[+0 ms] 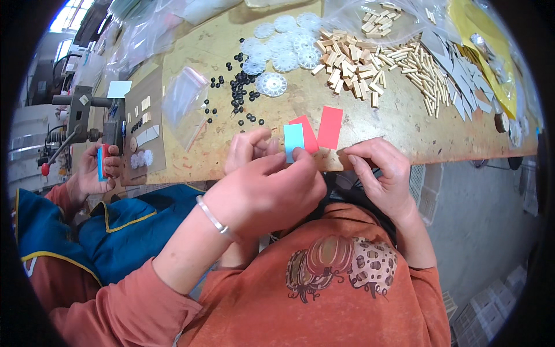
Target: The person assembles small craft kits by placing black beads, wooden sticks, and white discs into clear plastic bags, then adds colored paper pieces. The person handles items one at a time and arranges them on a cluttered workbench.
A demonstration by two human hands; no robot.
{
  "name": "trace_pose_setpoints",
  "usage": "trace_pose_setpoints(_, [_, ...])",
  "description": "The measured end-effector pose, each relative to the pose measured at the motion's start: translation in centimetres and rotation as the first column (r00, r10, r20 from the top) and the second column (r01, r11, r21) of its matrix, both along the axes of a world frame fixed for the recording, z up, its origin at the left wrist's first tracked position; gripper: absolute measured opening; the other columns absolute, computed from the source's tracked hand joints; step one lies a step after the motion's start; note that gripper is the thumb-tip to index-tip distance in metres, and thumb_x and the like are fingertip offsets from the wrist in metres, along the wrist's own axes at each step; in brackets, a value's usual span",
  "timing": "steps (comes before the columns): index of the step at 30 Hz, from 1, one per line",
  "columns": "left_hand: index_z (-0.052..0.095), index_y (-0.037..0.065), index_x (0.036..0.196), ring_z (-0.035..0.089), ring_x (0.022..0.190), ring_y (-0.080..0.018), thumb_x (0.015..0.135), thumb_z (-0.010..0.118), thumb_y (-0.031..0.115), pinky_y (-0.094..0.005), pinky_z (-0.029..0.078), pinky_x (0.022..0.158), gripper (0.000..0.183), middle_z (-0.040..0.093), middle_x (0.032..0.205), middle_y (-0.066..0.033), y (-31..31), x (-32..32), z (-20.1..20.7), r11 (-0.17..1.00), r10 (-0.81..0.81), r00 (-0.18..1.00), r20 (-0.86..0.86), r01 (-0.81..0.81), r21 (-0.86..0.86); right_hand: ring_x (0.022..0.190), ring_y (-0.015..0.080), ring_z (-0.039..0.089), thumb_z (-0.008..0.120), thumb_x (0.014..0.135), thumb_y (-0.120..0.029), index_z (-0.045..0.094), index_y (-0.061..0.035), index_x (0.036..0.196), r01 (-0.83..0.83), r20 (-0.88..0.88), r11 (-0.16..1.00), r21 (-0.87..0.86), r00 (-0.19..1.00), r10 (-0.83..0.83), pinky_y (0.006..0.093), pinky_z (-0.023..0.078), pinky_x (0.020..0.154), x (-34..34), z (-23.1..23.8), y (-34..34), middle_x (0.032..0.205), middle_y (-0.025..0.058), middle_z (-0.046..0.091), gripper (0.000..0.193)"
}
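My left hand (245, 151) is at the table's near edge with curled fingers, partly hidden behind a co-worker's hand (269, 188). Whatever it may hold is out of sight. That co-worker's hand wears a silver bracelet, crosses in front of me from the left and has a fingertip on a light blue card (293, 139). A red card (309, 136) lies partly beneath the blue one, and another red card (329, 128) is just to the right. My right hand (384, 173) is nearest to that red card, thumb and forefinger brought together; anything between them is too small to make out.
Wooden blocks (352, 66), thin wooden sticks (425, 75) and grey card pieces (462, 75) lie at the far right. Clear plastic discs (272, 85) and black rings (240, 92) are further left. A co-worker's other hand (92, 170) holds red and blue cards.
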State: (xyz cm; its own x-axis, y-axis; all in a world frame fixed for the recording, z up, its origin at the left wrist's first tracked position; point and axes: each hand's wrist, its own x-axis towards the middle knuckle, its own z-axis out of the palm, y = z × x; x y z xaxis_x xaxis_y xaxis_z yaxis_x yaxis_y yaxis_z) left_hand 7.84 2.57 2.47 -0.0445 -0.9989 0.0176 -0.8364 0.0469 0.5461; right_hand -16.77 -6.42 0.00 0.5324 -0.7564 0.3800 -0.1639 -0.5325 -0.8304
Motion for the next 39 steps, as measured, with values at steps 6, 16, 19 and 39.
trace_pose_setpoints(6, [0.057,0.015,0.078,0.051,0.070,-0.0083,0.084,0.064,0.009,-0.0294,0.040,0.060,0.011,0.054,0.078,0.0037,-1.3,-2.9,1.5,0.927,0.362,0.651,-0.667,-0.178,0.329,0.075,0.0274,0.067,0.073,0.081,0.003,0.071,-0.0018,0.096,0.051,-0.036,0.983,-0.174,0.998,-0.058,0.0351,0.053,0.067,-0.4,0.5,-1.5,0.084,0.0108,0.069,0.016])
trace_pose_setpoints(16, [0.060,0.014,0.088,0.062,0.084,-0.0220,0.088,0.055,0.019,-0.0373,0.048,0.070,0.007,0.061,0.086,-0.0003,-0.6,-4.8,-2.2,0.944,0.036,0.798,0.602,0.170,-0.282,0.079,0.0251,0.065,0.068,0.088,0.002,0.070,0.0002,0.095,0.090,-0.074,0.995,-0.048,0.993,-0.093,0.0321,0.052,0.071,-1.5,0.3,-4.9,0.087,0.0120,0.068,0.008])
trace_pose_setpoints(19, [0.059,0.016,0.083,0.060,0.078,-0.0203,0.087,0.053,0.012,-0.0362,0.046,0.062,0.008,0.060,0.079,0.0031,-3.9,-6.7,1.1,0.739,-0.667,0.486,0.564,0.523,0.425,0.079,0.0231,0.065,0.067,0.089,0.003,0.070,0.0016,0.095,0.091,-0.100,0.994,-0.060,0.990,-0.096,0.0309,0.051,0.073,-1.9,-0.2,-4.9,0.087,0.0128,0.068,0.007])
trace_pose_setpoints(39, [0.071,0.011,0.100,0.067,0.084,-0.0239,0.074,0.062,0.001,-0.0348,0.054,0.071,0.030,0.071,0.101,-0.0032,0.8,-3.1,-6.3,0.632,0.379,0.918,0.118,-0.163,-0.757,0.078,0.0145,0.062,0.064,0.095,-0.002,0.069,0.0020,0.096,0.064,0.116,0.992,0.108,0.990,-0.077,0.0278,0.049,0.073,-2.4,-2.2,-5.1,0.084,0.0076,0.066,0.006])
